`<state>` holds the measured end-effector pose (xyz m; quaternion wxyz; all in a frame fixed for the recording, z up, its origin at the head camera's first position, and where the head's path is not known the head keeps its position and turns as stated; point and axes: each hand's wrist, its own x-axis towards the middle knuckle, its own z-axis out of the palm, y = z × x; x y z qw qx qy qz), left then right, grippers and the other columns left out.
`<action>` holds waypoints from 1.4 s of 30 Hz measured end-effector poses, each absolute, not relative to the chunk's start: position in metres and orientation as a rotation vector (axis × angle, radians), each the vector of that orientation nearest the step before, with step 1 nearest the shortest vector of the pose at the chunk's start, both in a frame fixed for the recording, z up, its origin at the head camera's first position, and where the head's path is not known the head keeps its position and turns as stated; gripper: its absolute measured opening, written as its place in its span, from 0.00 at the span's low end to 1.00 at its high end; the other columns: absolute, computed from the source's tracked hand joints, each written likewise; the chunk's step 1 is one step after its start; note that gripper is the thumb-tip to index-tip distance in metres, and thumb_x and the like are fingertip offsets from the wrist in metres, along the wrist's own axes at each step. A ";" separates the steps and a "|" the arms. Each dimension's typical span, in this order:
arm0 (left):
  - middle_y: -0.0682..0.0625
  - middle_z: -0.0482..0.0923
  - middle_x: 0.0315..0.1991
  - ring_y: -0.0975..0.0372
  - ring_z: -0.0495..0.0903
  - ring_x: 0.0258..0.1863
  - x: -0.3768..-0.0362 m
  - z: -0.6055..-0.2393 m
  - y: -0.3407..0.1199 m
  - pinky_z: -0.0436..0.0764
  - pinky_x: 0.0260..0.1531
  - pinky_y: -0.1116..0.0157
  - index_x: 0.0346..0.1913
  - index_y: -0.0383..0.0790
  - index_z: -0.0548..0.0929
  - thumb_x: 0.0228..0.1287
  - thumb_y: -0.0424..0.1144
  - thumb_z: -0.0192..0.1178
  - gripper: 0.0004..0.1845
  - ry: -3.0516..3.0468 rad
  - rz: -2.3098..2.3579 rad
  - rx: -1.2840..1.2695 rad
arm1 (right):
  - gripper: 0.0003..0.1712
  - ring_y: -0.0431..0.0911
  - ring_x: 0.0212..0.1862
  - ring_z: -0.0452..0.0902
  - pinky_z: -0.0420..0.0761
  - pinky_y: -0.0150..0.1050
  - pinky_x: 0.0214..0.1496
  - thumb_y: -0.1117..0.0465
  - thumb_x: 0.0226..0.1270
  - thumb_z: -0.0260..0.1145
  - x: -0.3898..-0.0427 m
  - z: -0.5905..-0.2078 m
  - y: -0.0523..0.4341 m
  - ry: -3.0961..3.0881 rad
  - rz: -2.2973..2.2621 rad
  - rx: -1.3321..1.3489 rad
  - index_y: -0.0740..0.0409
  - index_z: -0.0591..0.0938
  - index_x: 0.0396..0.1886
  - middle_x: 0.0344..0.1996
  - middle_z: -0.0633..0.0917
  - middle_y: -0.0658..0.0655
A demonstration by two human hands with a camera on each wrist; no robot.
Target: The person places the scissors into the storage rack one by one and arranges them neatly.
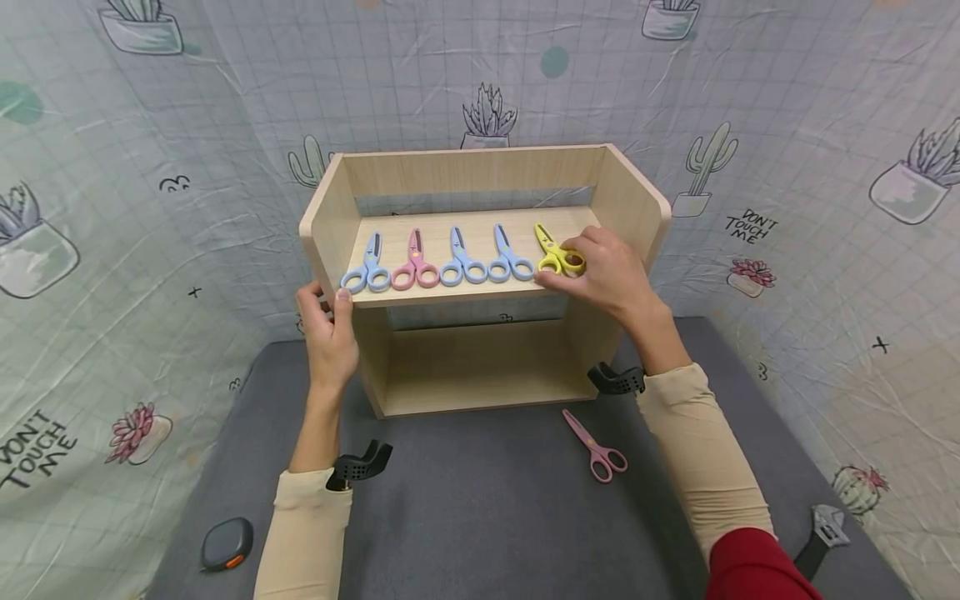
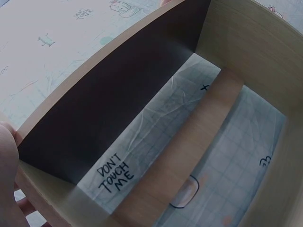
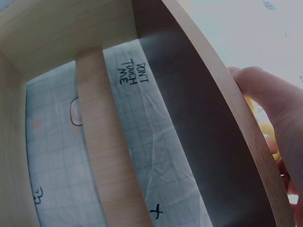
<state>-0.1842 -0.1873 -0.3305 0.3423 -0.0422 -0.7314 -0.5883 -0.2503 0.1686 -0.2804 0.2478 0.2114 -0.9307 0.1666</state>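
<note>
Head view: the right hand [image 1: 611, 275] curls its fingers round the yellow scissors [image 1: 557, 252], rightmost in a row on the wooden shelf [image 1: 480, 292]; the left hand [image 1: 328, 329] grips the shelf's left front edge. Backdrop cloth [image 1: 752, 227] reads "DON'T TOUCH ME". Left wrist view: the same words [image 2: 113, 174] show behind the shelf. Right wrist view: fingers [image 3: 279, 106] wrap the shelf board's edge over the yellow handles [image 3: 267, 130].

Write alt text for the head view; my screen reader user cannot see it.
A person's right hand holds yellow scissors at the right end of a row with three blue and one pink pair on a wooden shelf. The left hand grips the shelf's left edge; pink scissors lie on the grey mat.
</note>
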 end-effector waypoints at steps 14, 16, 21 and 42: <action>0.35 0.62 0.56 0.65 0.64 0.43 -0.182 -0.330 -0.186 0.65 0.41 0.68 0.62 0.21 0.63 0.74 0.34 0.47 0.22 -1.903 -1.522 -0.101 | 0.42 0.50 0.44 0.71 0.68 0.43 0.42 0.31 0.53 0.73 -0.251 -0.278 0.167 -2.655 0.491 0.532 0.59 0.85 0.56 0.44 0.79 0.58; 0.36 0.62 0.55 0.65 0.64 0.43 -0.182 -0.330 -0.187 0.65 0.41 0.68 0.62 0.21 0.63 0.74 0.34 0.47 0.22 -1.899 -1.518 -0.104 | 0.42 0.50 0.44 0.71 0.68 0.43 0.42 0.31 0.54 0.72 -0.251 -0.277 0.167 -2.662 0.493 0.533 0.59 0.84 0.57 0.44 0.79 0.58; 0.40 0.63 0.54 0.68 0.64 0.42 -0.181 -0.330 -0.187 0.65 0.41 0.69 0.61 0.20 0.63 0.73 0.34 0.47 0.22 -1.891 -1.513 -0.118 | 0.42 0.50 0.44 0.70 0.67 0.43 0.42 0.32 0.55 0.72 -0.251 -0.277 0.166 -2.672 0.505 0.535 0.59 0.84 0.58 0.45 0.79 0.59; 0.42 0.62 0.54 0.65 0.65 0.43 -0.185 -0.331 -0.188 0.65 0.41 0.68 0.62 0.20 0.63 0.74 0.34 0.47 0.22 -1.892 -1.529 -0.126 | 0.45 0.56 0.53 0.71 0.73 0.52 0.54 0.40 0.52 0.78 -0.228 -0.282 0.173 -2.491 0.520 0.606 0.64 0.79 0.62 0.51 0.76 0.64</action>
